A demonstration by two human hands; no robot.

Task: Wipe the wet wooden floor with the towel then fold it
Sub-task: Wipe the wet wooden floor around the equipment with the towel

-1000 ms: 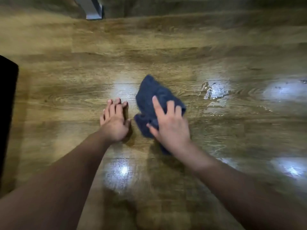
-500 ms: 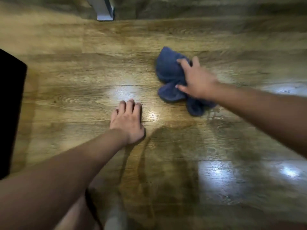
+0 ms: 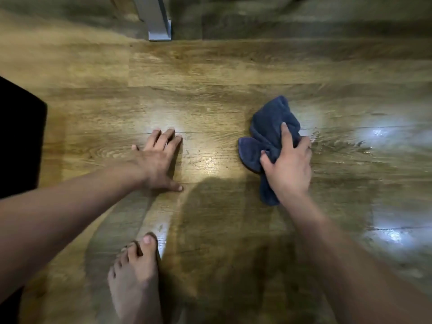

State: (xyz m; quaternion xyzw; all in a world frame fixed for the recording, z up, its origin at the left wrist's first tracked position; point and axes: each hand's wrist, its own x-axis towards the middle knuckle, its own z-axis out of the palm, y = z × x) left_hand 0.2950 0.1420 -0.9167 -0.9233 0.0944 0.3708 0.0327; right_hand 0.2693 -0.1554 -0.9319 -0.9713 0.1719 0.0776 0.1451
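A crumpled dark blue towel (image 3: pixel 268 127) lies bunched on the wooden floor (image 3: pixel 210 66) right of centre. My right hand (image 3: pixel 288 164) grips the towel from above, fingers curled into its folds, and covers its near part. My left hand (image 3: pixel 161 160) rests flat on the floor to the left, fingers straight and spread, about a hand's width from the towel. Wet streaks (image 3: pixel 339 143) glisten on the boards just right of the towel.
A grey furniture leg (image 3: pixel 159 24) stands on the floor at the top centre. A black object (image 3: pixel 18 136) fills the left edge. My bare foot (image 3: pixel 135 277) is planted on the floor below my left hand. Bright reflections (image 3: pixel 385 235) show at the right.
My right hand has dragged the towel from beside my left hand, out to the far side, then back toward me and to the right. My left hand stayed planted; my foot came into view.
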